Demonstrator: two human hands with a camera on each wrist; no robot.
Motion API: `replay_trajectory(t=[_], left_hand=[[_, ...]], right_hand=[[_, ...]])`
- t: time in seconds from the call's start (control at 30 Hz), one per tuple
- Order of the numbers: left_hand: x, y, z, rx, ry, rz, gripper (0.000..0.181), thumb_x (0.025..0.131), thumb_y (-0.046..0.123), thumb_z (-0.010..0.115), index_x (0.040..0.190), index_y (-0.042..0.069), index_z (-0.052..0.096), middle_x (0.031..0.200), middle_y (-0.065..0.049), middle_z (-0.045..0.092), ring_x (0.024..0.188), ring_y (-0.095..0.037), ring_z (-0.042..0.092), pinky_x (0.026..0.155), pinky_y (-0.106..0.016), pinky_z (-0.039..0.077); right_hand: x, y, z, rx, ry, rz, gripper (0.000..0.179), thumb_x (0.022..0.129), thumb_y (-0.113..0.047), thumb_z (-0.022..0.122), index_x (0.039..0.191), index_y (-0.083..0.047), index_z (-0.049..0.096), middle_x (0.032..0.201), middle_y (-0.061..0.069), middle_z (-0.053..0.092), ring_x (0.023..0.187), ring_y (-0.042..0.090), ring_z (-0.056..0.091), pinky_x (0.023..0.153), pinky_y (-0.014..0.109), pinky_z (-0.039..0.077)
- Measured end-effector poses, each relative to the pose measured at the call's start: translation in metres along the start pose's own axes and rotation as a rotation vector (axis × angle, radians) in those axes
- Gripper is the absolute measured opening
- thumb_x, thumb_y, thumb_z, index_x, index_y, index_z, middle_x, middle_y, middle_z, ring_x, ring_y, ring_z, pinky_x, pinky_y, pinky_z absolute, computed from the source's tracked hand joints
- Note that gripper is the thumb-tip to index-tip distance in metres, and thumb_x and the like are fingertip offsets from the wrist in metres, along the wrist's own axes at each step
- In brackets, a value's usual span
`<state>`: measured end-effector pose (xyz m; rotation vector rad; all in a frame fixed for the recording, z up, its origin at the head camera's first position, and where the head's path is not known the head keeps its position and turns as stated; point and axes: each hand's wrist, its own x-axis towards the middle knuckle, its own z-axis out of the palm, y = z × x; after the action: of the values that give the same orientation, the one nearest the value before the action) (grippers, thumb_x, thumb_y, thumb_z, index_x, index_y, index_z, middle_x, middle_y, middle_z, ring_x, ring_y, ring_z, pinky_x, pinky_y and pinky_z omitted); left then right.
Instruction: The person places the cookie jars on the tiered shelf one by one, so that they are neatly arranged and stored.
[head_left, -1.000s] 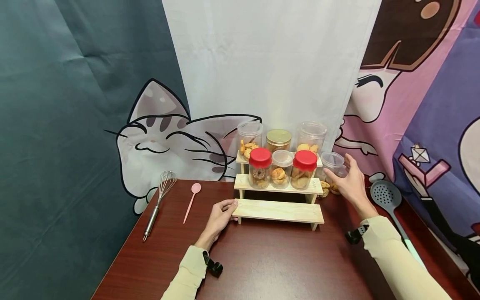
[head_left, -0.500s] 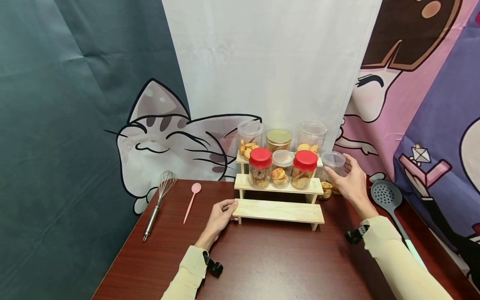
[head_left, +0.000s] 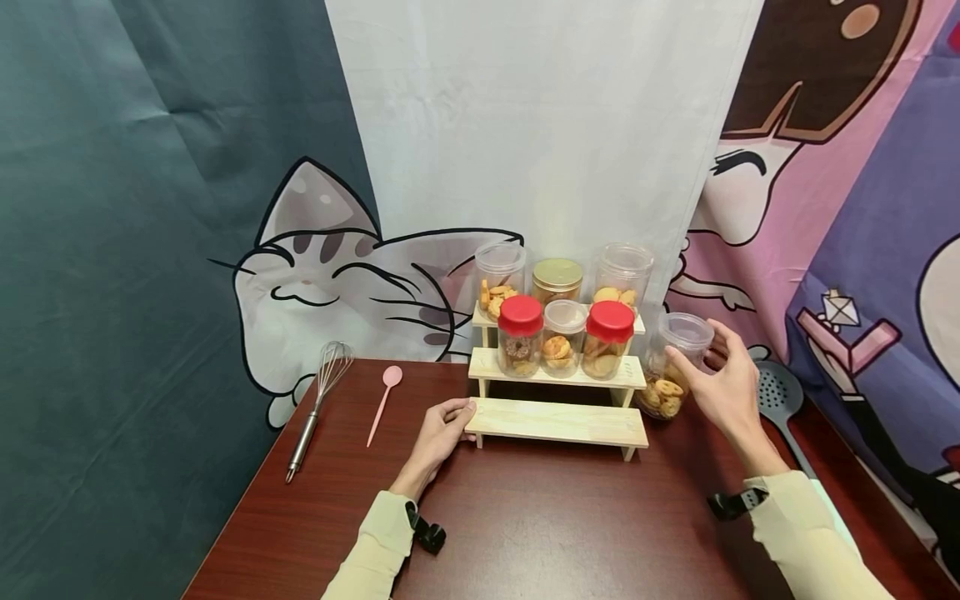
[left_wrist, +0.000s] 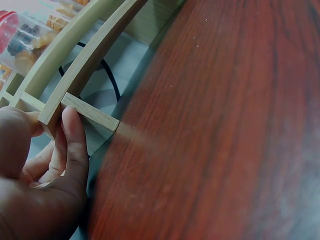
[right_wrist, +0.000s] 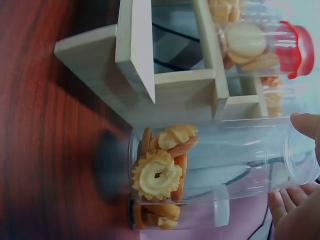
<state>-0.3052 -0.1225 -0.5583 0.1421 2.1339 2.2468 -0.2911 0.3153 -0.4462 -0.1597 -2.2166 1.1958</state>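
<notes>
My left hand [head_left: 441,432] pinches the left end of the lowest step of a light wooden tiered rack [head_left: 558,419], thumb above and fingers beneath in the left wrist view. At the rack's right side, my right hand [head_left: 722,382] grips a clear plastic jar [head_left: 673,367] near its clear lid [head_left: 687,331]. Ring-shaped cookies [right_wrist: 157,177] lie at the jar's bottom, which is close over the table, a dark shadow beside it. Behind this jar, the right wrist view shows part of another cookie jar [right_wrist: 190,215]. The rack's middle step carries two red-lidded jars [head_left: 519,333] around a clear-lidded one [head_left: 562,337].
On the top step stand two clear-lidded jars [head_left: 626,271] and a gold-lidded jar [head_left: 557,279]. A whisk [head_left: 318,408] and a pink spoon [head_left: 385,400] lie left on the brown table [head_left: 562,517]. A grey slotted skimmer [head_left: 780,396] lies at right, partly behind the right hand.
My right hand has moved toward me and slightly right, bringing the cookie jar out from beside the rack. The left hand stays on the lowest step.
</notes>
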Motion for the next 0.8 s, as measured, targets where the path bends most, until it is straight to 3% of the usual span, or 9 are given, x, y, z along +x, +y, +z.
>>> replay_trajectory(t=[0.2,0.33,0.5,0.7,0.8], left_hand=[[0.0,0.0,0.0,0.006,-0.006,0.008,0.043,0.108,0.018,0.069,0.138,-0.012,0.064,0.122,-0.029,0.073,0.08,-0.01,0.071,0.068,-0.023,0.065],[-0.001,0.001,0.0,0.011,-0.005,0.012,0.043,0.109,0.019,0.068,0.138,-0.012,0.064,0.121,-0.027,0.074,0.081,-0.01,0.071,0.068,-0.024,0.065],[-0.001,0.001,-0.001,0.007,-0.004,0.01,0.042,0.109,0.018,0.068,0.138,-0.012,0.064,0.12,-0.027,0.074,0.082,-0.012,0.071,0.068,-0.024,0.065],[-0.002,0.002,-0.001,-0.007,-0.004,0.003,0.041,0.108,0.017,0.069,0.138,-0.01,0.065,0.121,-0.029,0.074,0.083,-0.013,0.071,0.069,-0.025,0.065],[-0.001,0.001,0.0,-0.01,-0.005,0.002,0.041,0.108,0.017,0.069,0.138,-0.01,0.065,0.12,-0.029,0.074,0.082,-0.012,0.071,0.069,-0.024,0.065]], right_hand=[[-0.018,-0.008,-0.014,0.046,0.046,-0.058,0.081,0.086,-0.025,0.095,0.156,-0.02,0.056,0.138,0.012,0.068,0.106,-0.008,0.061,0.09,0.0,0.049],[-0.027,-0.017,-0.021,0.08,0.044,-0.082,0.079,0.085,-0.017,0.094,0.155,-0.019,0.057,0.136,0.008,0.066,0.109,-0.008,0.06,0.096,0.003,0.05],[-0.039,-0.033,-0.025,0.115,0.009,-0.1,0.08,0.085,-0.013,0.094,0.155,-0.019,0.057,0.134,0.003,0.066,0.108,-0.006,0.064,0.093,0.002,0.051],[-0.049,-0.057,-0.015,0.166,-0.054,-0.179,0.079,0.085,-0.008,0.093,0.155,-0.018,0.057,0.135,0.0,0.067,0.113,-0.003,0.065,0.098,0.004,0.052],[-0.054,-0.069,-0.005,0.186,-0.11,-0.209,0.078,0.087,-0.009,0.092,0.155,-0.018,0.057,0.137,0.007,0.068,0.116,-0.004,0.065,0.098,0.004,0.053]])
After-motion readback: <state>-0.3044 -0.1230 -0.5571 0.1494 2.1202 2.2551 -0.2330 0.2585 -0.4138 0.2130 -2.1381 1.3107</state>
